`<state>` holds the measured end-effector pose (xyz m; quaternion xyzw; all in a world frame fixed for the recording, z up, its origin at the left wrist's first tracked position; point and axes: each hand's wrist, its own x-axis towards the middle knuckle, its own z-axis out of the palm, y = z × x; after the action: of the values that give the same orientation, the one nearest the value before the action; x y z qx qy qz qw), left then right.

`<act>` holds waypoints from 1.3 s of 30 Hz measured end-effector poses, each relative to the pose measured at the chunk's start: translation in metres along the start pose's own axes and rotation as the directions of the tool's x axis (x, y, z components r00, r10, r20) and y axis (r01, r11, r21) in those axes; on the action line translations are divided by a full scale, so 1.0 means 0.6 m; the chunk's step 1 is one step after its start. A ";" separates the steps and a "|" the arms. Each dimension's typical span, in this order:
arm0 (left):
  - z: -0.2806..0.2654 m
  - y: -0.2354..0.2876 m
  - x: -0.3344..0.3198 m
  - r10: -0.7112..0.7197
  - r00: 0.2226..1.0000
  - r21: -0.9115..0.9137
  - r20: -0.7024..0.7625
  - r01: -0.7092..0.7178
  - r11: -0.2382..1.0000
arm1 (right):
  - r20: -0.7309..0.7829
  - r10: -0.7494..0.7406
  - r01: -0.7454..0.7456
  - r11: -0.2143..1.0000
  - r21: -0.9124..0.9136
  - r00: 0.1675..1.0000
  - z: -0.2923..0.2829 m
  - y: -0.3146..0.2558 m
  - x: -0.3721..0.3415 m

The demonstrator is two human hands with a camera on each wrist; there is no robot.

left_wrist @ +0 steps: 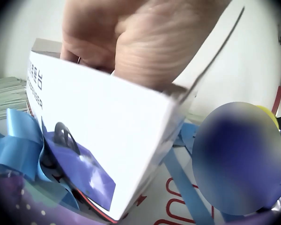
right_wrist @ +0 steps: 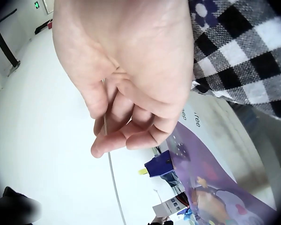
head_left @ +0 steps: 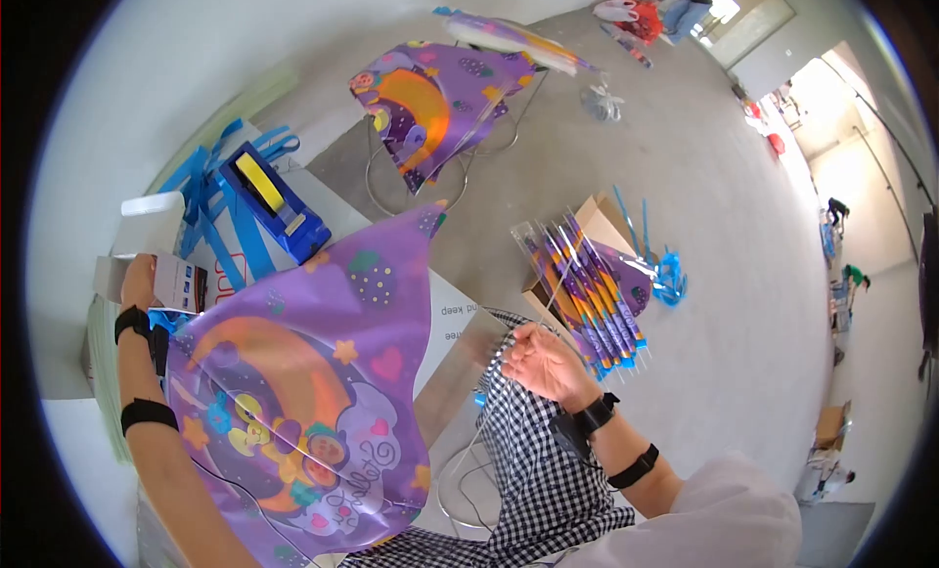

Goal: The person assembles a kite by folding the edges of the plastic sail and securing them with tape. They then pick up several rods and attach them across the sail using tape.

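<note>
My left hand [head_left: 139, 280] reaches into the open top of a white printed box [head_left: 180, 284]; in the left wrist view the fingers of that hand [left_wrist: 140, 40] disappear behind the wall of the box [left_wrist: 107, 117]. Their grip inside is hidden. With curled fingers my right hand [head_left: 548, 366] holds a thin pale rod [right_wrist: 113, 178], clearest in the right wrist view, where the hand [right_wrist: 126, 75] is seen from the palm side. Between the two hands, a purple printed foil sheet [head_left: 386, 363] spreads over the table.
A blue tape dispenser [head_left: 276, 208] and blue ribbon [head_left: 240, 238] lie beyond the sheet. On the right stands a carton [head_left: 599, 221] with several wrapped purple rolls [head_left: 597, 294]. Another purple sheet [head_left: 469, 74] rests on a wire stand [head_left: 372, 182]. Checked cloth [head_left: 538, 451] lies near my right arm.
</note>
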<state>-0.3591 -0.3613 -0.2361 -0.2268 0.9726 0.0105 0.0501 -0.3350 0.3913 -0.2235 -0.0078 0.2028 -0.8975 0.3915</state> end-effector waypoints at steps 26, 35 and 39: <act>-0.214 0.452 -0.923 -0.135 0.973 -0.554 -0.185 -0.217 -0.804 | 0.276 -0.029 0.278 0.050 -0.959 0.961 0.263 0.099 -0.263; -0.187 0.456 -0.923 -0.176 0.974 -0.547 -0.143 -0.226 -0.806 | 0.287 -0.020 0.286 -0.040 -0.957 0.958 0.255 0.092 -0.280; -0.183 0.450 -0.917 -0.182 0.972 -0.579 -0.151 -0.236 -0.781 | 0.252 -0.011 0.251 -0.059 -0.966 0.968 0.255 0.088 -0.284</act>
<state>0.0023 0.1186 -0.0711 -0.0771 0.3089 0.8971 -0.3064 -0.1534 0.4246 -0.0780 -0.3819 0.7520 -0.5021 0.1914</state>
